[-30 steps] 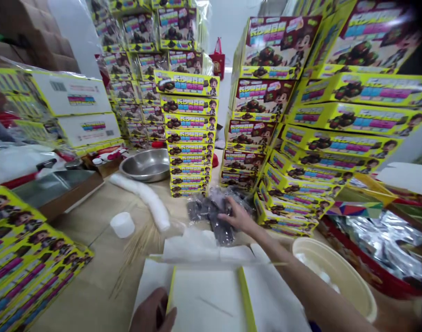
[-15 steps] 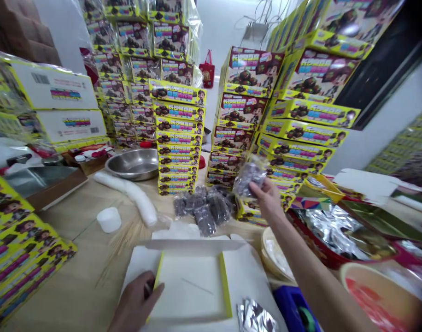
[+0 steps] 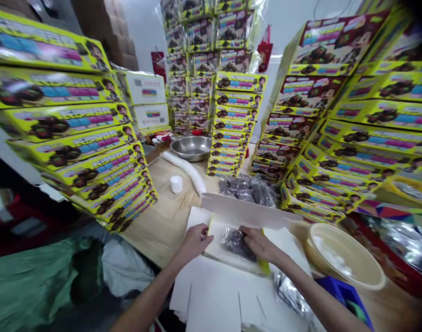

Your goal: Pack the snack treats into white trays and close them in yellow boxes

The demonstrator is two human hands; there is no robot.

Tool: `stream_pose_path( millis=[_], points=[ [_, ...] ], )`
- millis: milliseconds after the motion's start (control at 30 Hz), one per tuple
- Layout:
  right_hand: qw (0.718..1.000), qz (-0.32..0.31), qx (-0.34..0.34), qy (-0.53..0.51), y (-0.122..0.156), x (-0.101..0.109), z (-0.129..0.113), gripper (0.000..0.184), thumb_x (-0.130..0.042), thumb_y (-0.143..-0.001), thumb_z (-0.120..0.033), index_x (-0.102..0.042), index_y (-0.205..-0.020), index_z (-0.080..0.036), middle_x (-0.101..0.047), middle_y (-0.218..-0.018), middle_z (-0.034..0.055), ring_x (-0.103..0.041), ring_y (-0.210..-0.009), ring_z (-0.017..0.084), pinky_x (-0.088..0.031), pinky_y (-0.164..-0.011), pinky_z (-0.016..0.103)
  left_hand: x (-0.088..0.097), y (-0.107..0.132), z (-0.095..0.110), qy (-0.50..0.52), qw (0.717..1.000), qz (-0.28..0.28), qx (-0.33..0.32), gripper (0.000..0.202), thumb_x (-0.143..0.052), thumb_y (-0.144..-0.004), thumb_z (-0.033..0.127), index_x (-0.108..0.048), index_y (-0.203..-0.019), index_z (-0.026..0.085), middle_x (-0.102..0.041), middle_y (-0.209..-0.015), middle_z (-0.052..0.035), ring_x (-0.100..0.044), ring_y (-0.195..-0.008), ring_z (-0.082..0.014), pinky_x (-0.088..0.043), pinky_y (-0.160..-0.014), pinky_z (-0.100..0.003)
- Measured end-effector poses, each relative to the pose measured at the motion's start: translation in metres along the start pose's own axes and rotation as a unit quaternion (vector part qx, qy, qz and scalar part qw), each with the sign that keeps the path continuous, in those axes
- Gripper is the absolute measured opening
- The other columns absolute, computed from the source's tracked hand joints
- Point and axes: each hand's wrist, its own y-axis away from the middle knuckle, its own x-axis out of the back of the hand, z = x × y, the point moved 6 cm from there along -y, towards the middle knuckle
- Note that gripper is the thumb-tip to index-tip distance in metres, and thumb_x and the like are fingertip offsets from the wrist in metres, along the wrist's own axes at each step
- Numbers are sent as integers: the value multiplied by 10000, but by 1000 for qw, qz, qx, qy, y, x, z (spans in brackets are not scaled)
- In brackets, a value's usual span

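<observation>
An open cardboard box (image 3: pixel 214 253), white inside with yellow-edged side walls, lies in front of me. My left hand (image 3: pixel 196 240) is at its left wall, fingers curled and thumb against the edge. Inside the box lies a clear plastic bag of dark pieces (image 3: pixel 236 243). My right hand (image 3: pixel 257 242) grips this bag at its upper right; its fingertips are partly hidden. Behind the box's raised back flap (image 3: pixel 245 207) more bags of dark pieces (image 3: pixel 245 186) are heaped. Silver foil packets (image 3: pixel 290 293) lie by the right forearm.
Stacks of yellow printed boxes stand left (image 3: pixel 93 161), behind (image 3: pixel 237 124) and right (image 3: pixel 335 170). A cream basin (image 3: pixel 377 272) with white items and a blue tape dispenser (image 3: pixel 342 295) sit at right. Farther back are a steel bowl (image 3: pixel 193 154), a white roll (image 3: pixel 186 166) and a white cup (image 3: pixel 176 184).
My right hand has brought the bag of dark pieces from beside the right stacks down into the open box. The view has turned left; my left hand stays at the box's left wall.
</observation>
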Motion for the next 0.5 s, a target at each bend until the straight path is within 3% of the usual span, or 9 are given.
stream_pose_path(
  millis=[67,167,300,400,500],
  points=[
    [997,-7,4,71,-14,-14,13,253,-341,-782,-82,-558,-891,-153,-608,-901,98,-556,-891,219,-404,-818,336,20,-8,-5,-19,1000,10,10,216,-633,-684,323,-659,-802,144,-634,-710,-9,-547,-535,-110,-412,-516,-212],
    [989,53,3,137,-13,-16,20,316,-398,-757,-84,-563,-1021,-141,-575,-1057,134,-512,-1016,272,-382,-894,414,76,-36,-14,-76,992,87,57,269,-582,-747,370,-648,-804,115,-626,-684,-36,-575,-593,-148,-438,-558,-245],
    [985,161,21,55,23,-2,15,320,-429,-827,-173,-519,-1134,-182,-533,-1144,117,-503,-1052,244,-413,-915,394,152,-92,-15,-186,953,216,103,364,-558,-785,380,-575,-965,63,-588,-1007,-157,-546,-979,-247,-423,-780,-317],
    [977,215,-2,-6,67,12,23,267,-418,-874,-257,-531,-1112,-211,-528,-1155,102,-524,-1063,227,-437,-913,366,175,-128,-14,-246,941,199,122,442,-624,-735,411,-542,-938,27,-513,-1142,-209,-458,-1121,-293,-387,-836,-307],
    [967,244,-64,-24,115,23,39,264,-443,-876,-307,-545,-1101,-217,-542,-1147,92,-549,-1041,233,-451,-897,368,175,-152,-22,-283,938,124,158,424,-653,-712,425,-522,-766,25,-571,-1030,-208,-517,-1024,-276,-394,-781,-278]
  ],
)
